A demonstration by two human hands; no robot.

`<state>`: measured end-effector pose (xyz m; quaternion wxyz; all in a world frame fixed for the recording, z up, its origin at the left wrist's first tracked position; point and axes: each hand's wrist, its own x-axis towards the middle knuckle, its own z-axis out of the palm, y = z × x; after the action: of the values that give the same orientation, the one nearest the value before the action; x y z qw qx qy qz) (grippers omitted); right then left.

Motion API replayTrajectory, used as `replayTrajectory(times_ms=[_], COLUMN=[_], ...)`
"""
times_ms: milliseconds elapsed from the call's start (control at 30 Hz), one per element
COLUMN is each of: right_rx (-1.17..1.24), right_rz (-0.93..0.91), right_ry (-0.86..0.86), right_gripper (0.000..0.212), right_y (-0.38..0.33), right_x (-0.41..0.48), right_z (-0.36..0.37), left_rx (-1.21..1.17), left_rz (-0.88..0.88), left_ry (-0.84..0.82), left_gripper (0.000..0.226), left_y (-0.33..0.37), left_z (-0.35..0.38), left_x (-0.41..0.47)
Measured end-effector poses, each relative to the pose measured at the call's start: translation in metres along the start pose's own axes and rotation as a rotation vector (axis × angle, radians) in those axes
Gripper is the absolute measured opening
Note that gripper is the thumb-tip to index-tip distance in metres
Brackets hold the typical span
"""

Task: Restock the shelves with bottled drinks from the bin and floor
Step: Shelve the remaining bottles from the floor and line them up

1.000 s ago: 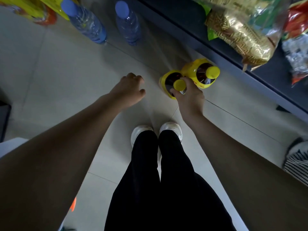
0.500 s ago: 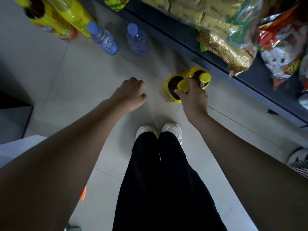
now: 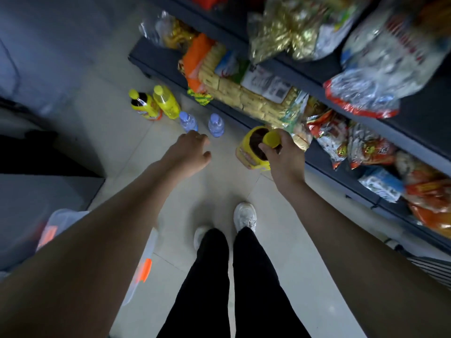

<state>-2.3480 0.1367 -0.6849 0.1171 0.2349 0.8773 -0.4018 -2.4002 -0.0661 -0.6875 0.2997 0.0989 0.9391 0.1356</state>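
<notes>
My right hand grips the neck of a dark drink bottle with a yellow label and yellow cap, held above the floor beside the bottom shelf. Whether a second bottle hangs behind my fingers I cannot tell. My left hand hovers to its left with loosely curled fingers and holds nothing. Further along the floor stand two yellow-capped bottles and two blue-capped water bottles, close to the shelf's base.
Dark shelves packed with snack bags run along the right. A clear plastic bin with orange latches sits at the lower left by my left arm. My feet in white shoes stand on the pale tiled floor.
My right hand has risen from the floor with the yellow-capped bottle. My view has pulled up and back, so more of the shelves and the far bottles show.
</notes>
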Motion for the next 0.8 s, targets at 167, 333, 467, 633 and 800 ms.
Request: replayTrajectory(times_ms=[167,333,467,633,800], right_rx=[0.072,0.201,0.269,0.364,0.408], right_rz=[-0.106,-0.243,-0.340,-0.430,-0.515], right_ry=[0.150,0.294,0.413,0.525,0.637], right_gripper=[0.045,0.047,0.045,0.043,0.043], right_y=[-0.075,-0.158,-0.227,-0.298,-0.355], right_x=[-0.047,-0.092,-0.127,-0.163,-0.197], right_z=[-0.053,-0.106,-0.151,-0.211,-0.263], left_rx=[0.009,0.004,0.090,0.118,0.140], left_rz=[0.128,0.204,0.275,0.302,0.365], left_ry=[0.069,0.199,0.279,0.296,0.374], left_gripper=[0.039,0.030,0.031,0.037,0.039], left_y=[0.023,0.043,0.055,0.071,0.098], left_z=[-0.075,-0.170,-0.247,-0.328,-0.392], left_x=[-0.051,-0.111,-0.155,-0.202,-0.244])
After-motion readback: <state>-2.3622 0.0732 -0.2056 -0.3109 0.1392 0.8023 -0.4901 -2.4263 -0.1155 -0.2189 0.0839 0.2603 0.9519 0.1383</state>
